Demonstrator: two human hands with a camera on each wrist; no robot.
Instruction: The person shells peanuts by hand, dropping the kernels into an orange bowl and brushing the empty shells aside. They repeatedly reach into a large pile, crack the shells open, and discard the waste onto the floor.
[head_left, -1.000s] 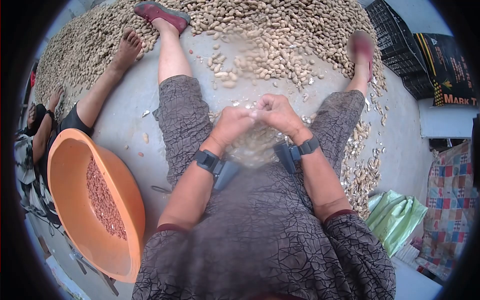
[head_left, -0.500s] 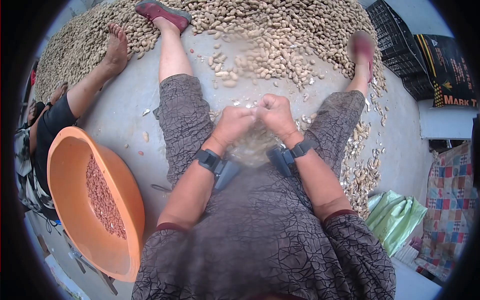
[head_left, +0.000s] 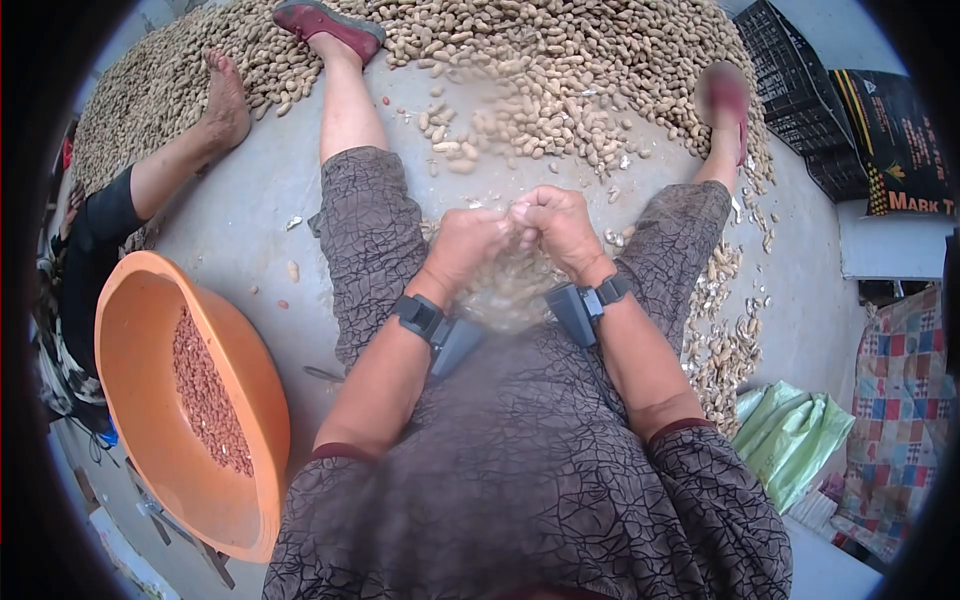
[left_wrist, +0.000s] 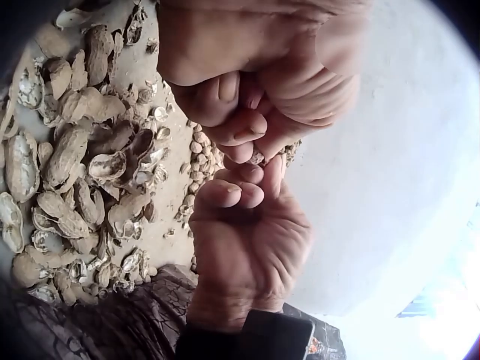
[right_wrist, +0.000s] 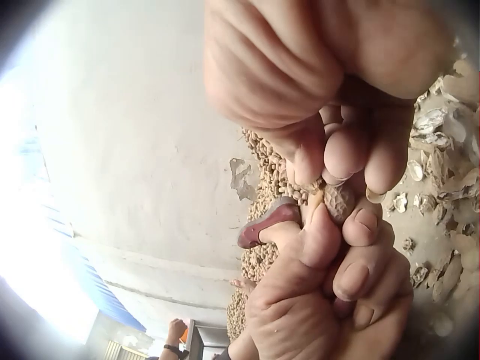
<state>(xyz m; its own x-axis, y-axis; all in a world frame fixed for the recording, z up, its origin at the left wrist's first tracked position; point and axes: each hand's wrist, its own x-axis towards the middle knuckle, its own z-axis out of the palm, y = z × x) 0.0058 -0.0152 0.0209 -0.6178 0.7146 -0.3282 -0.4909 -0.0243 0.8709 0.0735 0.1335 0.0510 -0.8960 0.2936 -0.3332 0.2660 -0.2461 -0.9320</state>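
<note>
Both hands meet between the spread knees. My left hand pinches an unshelled peanut between thumb and fingers; its netted tan shell shows best in the right wrist view. My right hand has its thumb and forefinger curled onto the peanut's other end. Something small and reddish shows inside the curled left fingers. Beneath the hands lie broken peanut shells, blurred in the head view. An orange basin holding reddish shelled peanuts stands beyond the left forearm.
A large heap of unshelled peanuts spreads across the floor ahead. More shells lie beside the right leg. At right are a black crate, a printed black sack and a green bag. Another person's bare foot rests by the heap at left.
My hands stay together in the same place, with the fingers shifting slightly; the right hand has turned a little. The other person's leg at left has moved, its foot now more upright.
</note>
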